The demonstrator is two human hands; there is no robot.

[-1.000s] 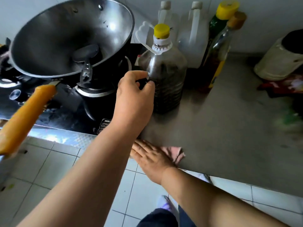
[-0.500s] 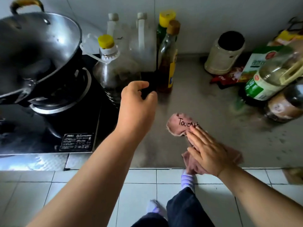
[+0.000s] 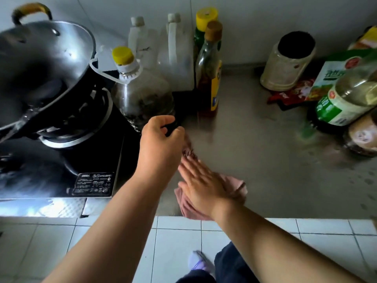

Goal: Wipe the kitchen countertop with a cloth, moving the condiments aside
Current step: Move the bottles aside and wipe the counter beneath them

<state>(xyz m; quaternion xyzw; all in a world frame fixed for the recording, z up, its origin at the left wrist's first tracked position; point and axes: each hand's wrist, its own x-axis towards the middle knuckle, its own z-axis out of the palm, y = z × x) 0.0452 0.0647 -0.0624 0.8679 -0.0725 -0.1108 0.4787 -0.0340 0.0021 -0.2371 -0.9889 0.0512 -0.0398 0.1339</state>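
The right hand (image 3: 206, 185) lies flat, fingers straight and together, pressing a pink cloth (image 3: 234, 184) onto the steel countertop (image 3: 265, 164). The cloth's near fold hangs just over the counter's front edge, above the white floor tiles (image 3: 173, 242). The left hand (image 3: 161, 144) is curled, thumb and fingers closed on the dark lower side of a large yellow-capped oil jug (image 3: 142, 97) (the exact grip is in shadow). The jug leans toward the wok (image 3: 47, 64) and sits at the seam where the black glass stove (image 3: 91, 160) meets the steel.

Along the back wall stand two white plastic jugs (image 3: 177, 58), a green bottle with a yellow cap (image 3: 206, 19) and an amber bottle with a brown cap (image 3: 210, 78), close together. At the right edge cluster a black-lidded jar (image 3: 285, 66), a red packet (image 3: 289, 94), a green-labelled bottle (image 3: 342, 103) and a brownish jar (image 3: 361, 137). Between these two groups the steel runs bare from the wall to the front edge, to the right of the cloth.
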